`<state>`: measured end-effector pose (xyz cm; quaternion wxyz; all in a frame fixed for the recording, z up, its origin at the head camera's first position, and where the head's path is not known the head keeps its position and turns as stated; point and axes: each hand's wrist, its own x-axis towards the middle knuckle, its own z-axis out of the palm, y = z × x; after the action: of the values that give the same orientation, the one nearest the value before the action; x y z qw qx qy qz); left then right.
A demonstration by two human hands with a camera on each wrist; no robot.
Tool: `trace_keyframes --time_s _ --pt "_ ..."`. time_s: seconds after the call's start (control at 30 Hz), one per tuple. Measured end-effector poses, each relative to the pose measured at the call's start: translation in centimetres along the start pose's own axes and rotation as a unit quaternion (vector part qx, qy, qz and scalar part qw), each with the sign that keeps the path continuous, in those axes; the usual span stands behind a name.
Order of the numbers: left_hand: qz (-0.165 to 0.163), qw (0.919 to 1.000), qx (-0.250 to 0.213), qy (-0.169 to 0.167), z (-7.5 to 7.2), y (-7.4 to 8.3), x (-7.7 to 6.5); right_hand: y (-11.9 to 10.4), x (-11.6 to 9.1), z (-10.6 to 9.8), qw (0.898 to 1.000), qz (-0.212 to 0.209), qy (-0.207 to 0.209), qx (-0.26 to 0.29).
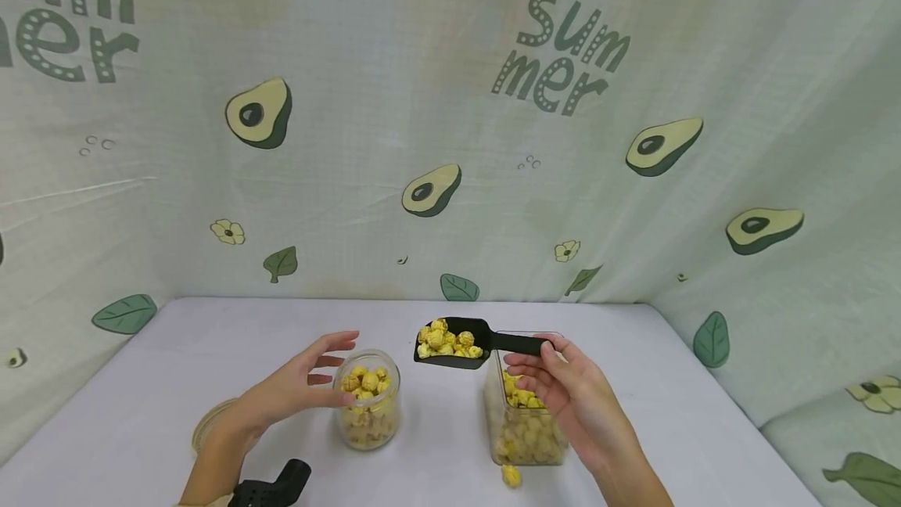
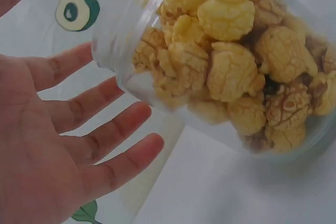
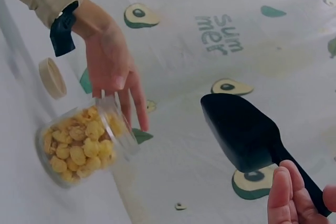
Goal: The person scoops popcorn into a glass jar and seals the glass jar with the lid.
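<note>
In the head view my right hand (image 1: 573,393) pinches the handle of a black scoop (image 1: 457,362) that carries several yellow popcorn pieces (image 1: 446,339). The scoop hangs above the table, between a round glass jar (image 1: 369,421) and a square clear container (image 1: 531,440). Popcorn fills much of the jar, which stands upright with its mouth uncovered. My left hand (image 1: 292,386) is at the jar's left side, fingers spread and thumb near the rim. The left wrist view shows its fingers (image 2: 115,163) extended beside the jar neck (image 2: 107,40).
The square container, behind my right hand, holds more popcorn. One loose popcorn piece (image 1: 511,476) lies in front of it. A round lid (image 1: 209,422) lies left of the jar, partly behind my left forearm. A printed cloth (image 1: 338,178) hangs behind the white table (image 1: 436,483).
</note>
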<state>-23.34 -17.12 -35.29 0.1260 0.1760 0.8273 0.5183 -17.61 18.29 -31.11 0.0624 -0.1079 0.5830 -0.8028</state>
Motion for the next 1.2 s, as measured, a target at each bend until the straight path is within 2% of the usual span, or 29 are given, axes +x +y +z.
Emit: trace_keyframes --time_s 0.07,0.17,0.27,0.63,0.97,1.2 --pt "-0.01 0.9996 -0.012 -0.025 -0.1 -0.5 0.1 0.3 0.0 0.4 1.0 -0.003 -0.01 -0.004" --pt "-0.001 0.9982 -0.029 -0.054 -0.1 -1.1 0.2 0.8 0.0 0.9 1.0 -0.007 -0.023 -0.007" --pt "0.012 0.9971 -0.034 -0.066 -0.1 -1.6 0.3 1.1 -0.2 1.5 1.0 -0.001 -0.021 -0.009" --pt "-0.002 0.9971 -0.048 -0.058 -0.1 -2.1 0.5 2.5 -0.2 3.8 0.999 0.04 0.01 -0.031" --pt "-0.008 0.9975 -0.044 -0.055 -0.1 -2.1 0.5 3.8 -0.1 4.9 0.997 0.049 0.022 -0.053" --pt "-0.009 0.9977 -0.042 -0.053 -0.1 -2.1 0.5 4.6 0.0 5.6 0.996 0.033 0.031 -0.071"
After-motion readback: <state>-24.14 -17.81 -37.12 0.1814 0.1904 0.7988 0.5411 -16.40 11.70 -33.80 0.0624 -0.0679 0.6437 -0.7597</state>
